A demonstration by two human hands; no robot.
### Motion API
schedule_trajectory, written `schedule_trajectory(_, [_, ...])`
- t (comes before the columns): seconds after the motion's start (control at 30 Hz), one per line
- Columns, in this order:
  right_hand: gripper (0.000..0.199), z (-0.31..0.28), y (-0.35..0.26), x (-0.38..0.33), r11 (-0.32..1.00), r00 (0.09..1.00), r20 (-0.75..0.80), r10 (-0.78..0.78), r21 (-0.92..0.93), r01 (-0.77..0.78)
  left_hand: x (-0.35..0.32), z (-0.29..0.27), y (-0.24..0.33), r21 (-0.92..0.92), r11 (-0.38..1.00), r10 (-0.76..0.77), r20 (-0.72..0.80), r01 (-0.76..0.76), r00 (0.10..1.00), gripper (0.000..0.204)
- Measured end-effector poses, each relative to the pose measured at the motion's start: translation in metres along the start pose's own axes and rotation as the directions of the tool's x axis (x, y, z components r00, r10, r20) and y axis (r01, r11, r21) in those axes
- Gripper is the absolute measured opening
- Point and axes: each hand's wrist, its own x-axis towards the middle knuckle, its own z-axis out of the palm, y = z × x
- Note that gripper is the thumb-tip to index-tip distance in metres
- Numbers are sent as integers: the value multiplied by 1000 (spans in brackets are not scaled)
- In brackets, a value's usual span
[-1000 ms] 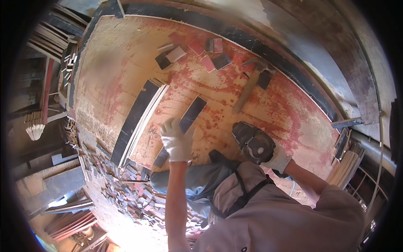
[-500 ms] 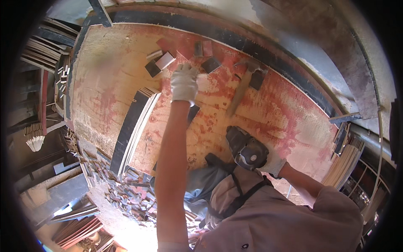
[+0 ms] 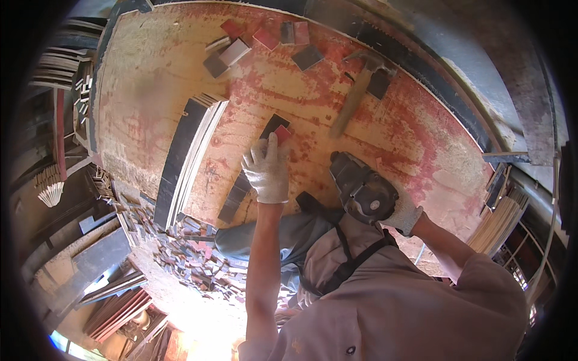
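White cloth covers the left hand [image 3: 266,168]. Its fingers point away from the body, palm side toward the worktop. Red block [image 3: 282,133]: at the left fingertips, the index lying against its near-left edge and most of the block projecting beyond. Grip reads as a light pinch; thumb contact with the block not clearly resolved. In view, the block overlaps the upper end of a dark strip [image 3: 235,197], which runs obliquely past the left side of the hand; whether block and strip touch cannot be told.

Right hand [image 3: 407,213], also gloved, is closed around the rear of a black power tool [image 3: 365,192]; fingers largely hidden behind its body. Tool's narrower end points up and left, well apart from the red block.

Surroundings: stained plywood worktop [image 3: 138,108]. Left of the dark strip, a stack of strips [image 3: 191,156], black top face, pale edges. Beyond the tool, a hammer [image 3: 351,105] with wooden handle, a dark block [image 3: 379,83] beside its head. Far side: scattered red and dark blocks [image 3: 307,57]. Lower left: heap of offcuts [image 3: 195,259].
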Motion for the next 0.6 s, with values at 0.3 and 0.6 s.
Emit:
schedule_trajectory(0.3, [95, 0, -3, -1, 998, 999, 11, -49, -34, 49, 25, 6, -2, -166, 977, -135, 5, 134, 991, 47])
schedule_trajectory(0.6, [86, -1, -1, -2, 972, 998, 40, 50, 228, -57, 22, 4, -3, -262, 927, -261, 62, 268, 963, 55])
